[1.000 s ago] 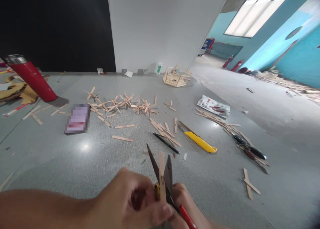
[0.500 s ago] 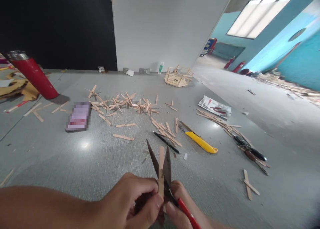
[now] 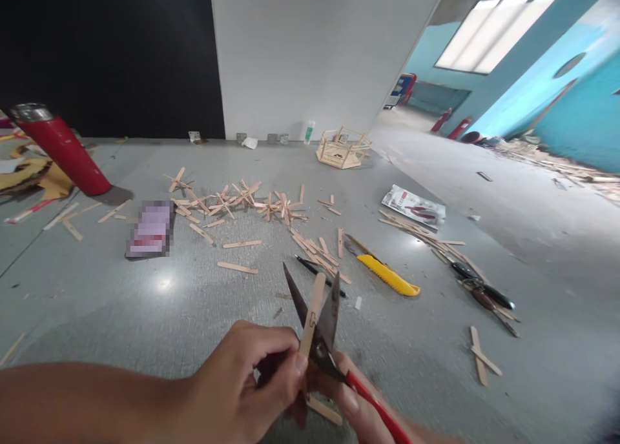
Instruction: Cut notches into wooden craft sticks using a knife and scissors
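My left hand (image 3: 256,373) pinches a wooden popsicle stick (image 3: 314,312) between thumb and fingers, its upper end pointing up and slightly right. Wrapped round the red handles of a pair of scissors (image 3: 325,341) is my right hand (image 3: 361,399). The dark blades stand apart, with the stick crossing between them. Below the hands another popsicle stick (image 3: 324,410) shows, partly covered by my fingers. A black pen (image 3: 305,263) lies just beyond the blades, partly behind them. To its right rests a yellow utility knife (image 3: 387,275).
Popsicle sticks (image 3: 242,195) lie heaped across the table (image 3: 194,328). A hexagonal stick frame (image 3: 341,152) and a small tube (image 3: 309,133) stand at the back. On the left are a red flask (image 3: 72,157) and a blurred phone-shaped item (image 3: 151,230). Black-handled tools (image 3: 484,289) lie right.
The stick has tilted to the right between the scissor blades, which have spread wider. My left hand has shifted slightly left, and the stick below my hands shows more.
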### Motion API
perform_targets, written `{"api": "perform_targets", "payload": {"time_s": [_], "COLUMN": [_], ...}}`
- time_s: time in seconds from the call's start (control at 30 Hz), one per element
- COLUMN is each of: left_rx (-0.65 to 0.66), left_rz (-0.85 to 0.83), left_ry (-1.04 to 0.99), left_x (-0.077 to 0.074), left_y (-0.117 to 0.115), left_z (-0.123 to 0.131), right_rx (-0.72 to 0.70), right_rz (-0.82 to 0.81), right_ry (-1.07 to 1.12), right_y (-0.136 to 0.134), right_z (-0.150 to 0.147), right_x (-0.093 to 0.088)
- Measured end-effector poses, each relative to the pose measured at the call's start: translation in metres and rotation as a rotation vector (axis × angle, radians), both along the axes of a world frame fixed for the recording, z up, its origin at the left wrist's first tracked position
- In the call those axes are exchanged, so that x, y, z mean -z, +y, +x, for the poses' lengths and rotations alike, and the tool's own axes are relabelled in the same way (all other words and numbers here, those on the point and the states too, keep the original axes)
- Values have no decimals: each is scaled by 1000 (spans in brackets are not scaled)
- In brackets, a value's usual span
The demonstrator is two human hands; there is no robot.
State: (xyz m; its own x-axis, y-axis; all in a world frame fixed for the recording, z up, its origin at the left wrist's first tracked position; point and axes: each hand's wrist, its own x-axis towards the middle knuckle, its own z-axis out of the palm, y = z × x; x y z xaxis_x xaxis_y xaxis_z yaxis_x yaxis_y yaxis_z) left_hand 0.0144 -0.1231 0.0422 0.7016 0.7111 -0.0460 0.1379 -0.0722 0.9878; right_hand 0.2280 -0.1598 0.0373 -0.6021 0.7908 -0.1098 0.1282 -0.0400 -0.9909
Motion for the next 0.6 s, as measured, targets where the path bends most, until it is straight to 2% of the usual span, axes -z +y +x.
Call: {"api": "perform_targets", "payload": {"time_s": [0.23,0.6], "left_rx": [21,7], "left_rz": [-43,-65], "left_ry": [25,-8], "left_x": [-4,-3], "left_y": [5,3], "left_z": [0,-1], "right_rx": [-84,-24], "right_rz": [1,112], "right_ry": [25,-11], "right_y": [0,-1], "right_z": [1,-2], "right_x": [-1,2]}}
